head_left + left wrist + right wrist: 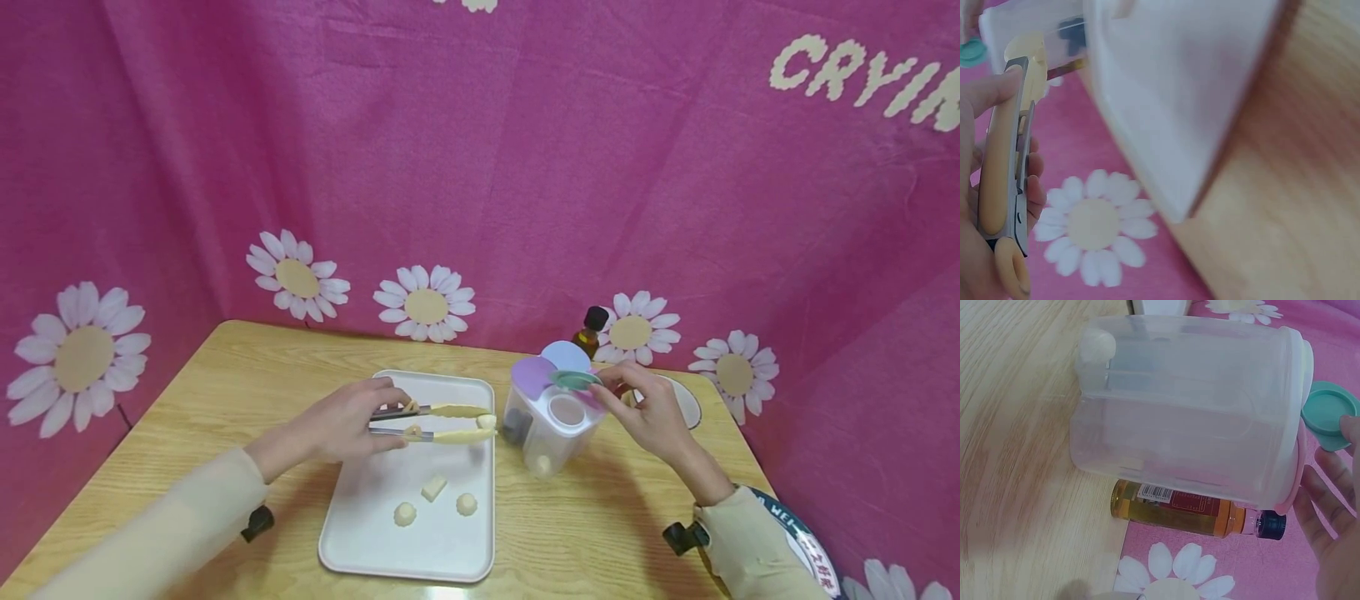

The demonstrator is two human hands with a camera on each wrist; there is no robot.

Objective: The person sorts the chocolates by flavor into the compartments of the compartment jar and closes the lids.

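My left hand [341, 421] grips a pair of tongs [397, 411] with yellow tips over the white tray [352, 529]. Between the tips is a small cream-coloured piece [486, 422]. Two round fluted cream pieces [405, 514] and a blocky one [433, 487] lie on the tray. To the right stands a clear divided container [558, 446] with coloured lids. My right hand [647, 410] pinches its green lid [1330, 411], raised off a round opening [567, 409]. One pale piece [1097, 347] sits at the bottom of a compartment; dark contents [516, 423] show in another.
Behind the container is a bottle of amber liquid [1175, 511] with a black cap. A white round dish [686, 406] lies beyond the right hand, and a round printed object [806, 542] at the right table edge. A pink daisy-patterned cloth [465, 192] hangs behind the wooden table [247, 375].
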